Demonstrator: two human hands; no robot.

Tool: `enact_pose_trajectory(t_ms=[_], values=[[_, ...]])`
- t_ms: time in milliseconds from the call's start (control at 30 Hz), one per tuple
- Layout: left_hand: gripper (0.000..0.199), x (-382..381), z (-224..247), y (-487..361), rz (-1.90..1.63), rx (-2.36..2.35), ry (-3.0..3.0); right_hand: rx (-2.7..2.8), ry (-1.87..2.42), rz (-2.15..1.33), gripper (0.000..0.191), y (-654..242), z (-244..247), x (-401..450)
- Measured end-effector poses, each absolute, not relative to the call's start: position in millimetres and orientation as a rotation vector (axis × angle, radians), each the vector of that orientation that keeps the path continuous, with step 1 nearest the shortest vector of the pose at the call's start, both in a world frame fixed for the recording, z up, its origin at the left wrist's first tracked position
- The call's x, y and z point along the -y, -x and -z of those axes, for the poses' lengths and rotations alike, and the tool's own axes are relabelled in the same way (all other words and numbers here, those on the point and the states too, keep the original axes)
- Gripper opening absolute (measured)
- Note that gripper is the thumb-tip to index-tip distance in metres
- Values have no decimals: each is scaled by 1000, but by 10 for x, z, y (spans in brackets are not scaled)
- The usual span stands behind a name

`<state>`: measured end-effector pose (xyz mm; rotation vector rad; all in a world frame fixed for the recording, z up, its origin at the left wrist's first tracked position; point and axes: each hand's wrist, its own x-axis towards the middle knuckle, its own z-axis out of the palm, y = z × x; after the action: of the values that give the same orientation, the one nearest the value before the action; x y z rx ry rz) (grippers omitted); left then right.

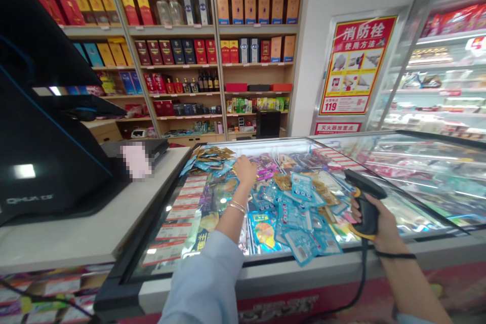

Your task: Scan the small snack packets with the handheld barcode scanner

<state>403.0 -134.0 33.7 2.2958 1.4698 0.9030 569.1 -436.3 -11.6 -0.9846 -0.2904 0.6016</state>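
Observation:
My left hand (245, 169) reaches over the glass top of the freezer (286, 271), between two groups of small packets. Its fingers look curled, and what they hold, if anything, is hidden. To its left lies a pile of brown and blue packets (212, 158). Right of it spreads a larger heap of light blue packets (296, 212), mixed with some brown ones. My right hand (381, 220) is wrapped round the grip of a black and yellow handheld scanner (366, 207), held above the right side of the freezer. Its cable hangs down in front.
A black checkout terminal (49, 162) stands on the white counter (132, 212) at the left. Shelves (182, 66) of boxed goods line the back wall. A red fire hydrant poster (359, 66) hangs on the pillar. A glass-topped freezer continues rightward, beside open shelving (451, 63).

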Motion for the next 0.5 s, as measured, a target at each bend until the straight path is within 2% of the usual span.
enact_pose_trajectory(t_ms=[33, 167, 500], values=[[41, 1161, -330, -3946, -781, -1550, -2248, 296, 974, -606, 28, -5701, 123, 4365], [36, 716, -164, -3663, -674, -1666, -2179, 320, 958, -617, 28, -5723, 138, 4369], [42, 594, 67, -3760, -626, -1658, -2217, 566, 945, -662, 29, -5427, -8, 4188]])
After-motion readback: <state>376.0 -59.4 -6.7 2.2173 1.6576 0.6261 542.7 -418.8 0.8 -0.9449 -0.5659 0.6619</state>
